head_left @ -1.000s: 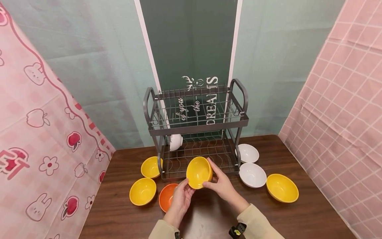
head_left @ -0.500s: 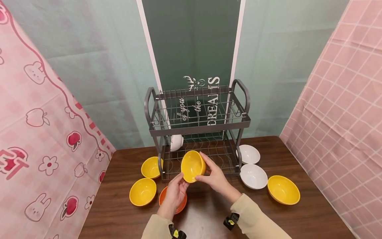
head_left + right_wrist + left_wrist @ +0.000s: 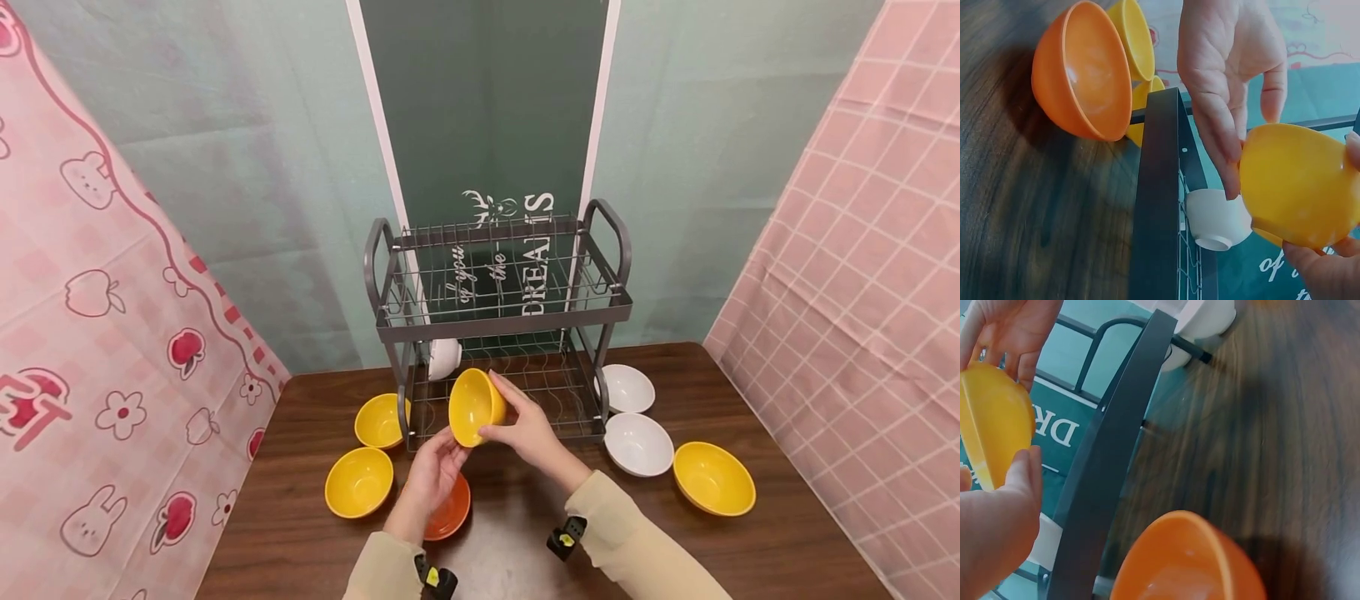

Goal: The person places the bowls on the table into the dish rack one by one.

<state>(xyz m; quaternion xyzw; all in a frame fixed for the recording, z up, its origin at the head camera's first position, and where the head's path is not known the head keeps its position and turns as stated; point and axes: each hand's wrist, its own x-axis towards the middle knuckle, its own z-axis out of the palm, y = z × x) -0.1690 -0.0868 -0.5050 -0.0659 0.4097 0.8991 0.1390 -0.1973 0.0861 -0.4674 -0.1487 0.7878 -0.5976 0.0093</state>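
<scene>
“DREAMS”, “of you”, “the” on backdrop (image 3: 491, 108)

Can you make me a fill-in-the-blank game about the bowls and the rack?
1. The left hand and right hand hold the held bowl, coloured ____.
2. The rack has a white bowl on its ____ tier.
3. The bowl partly hidden by the left forearm is coloured ____.
4. Right of the rack, the table holds ____ white bowls.

Missing words: yellow; lower; orange; two.
</scene>
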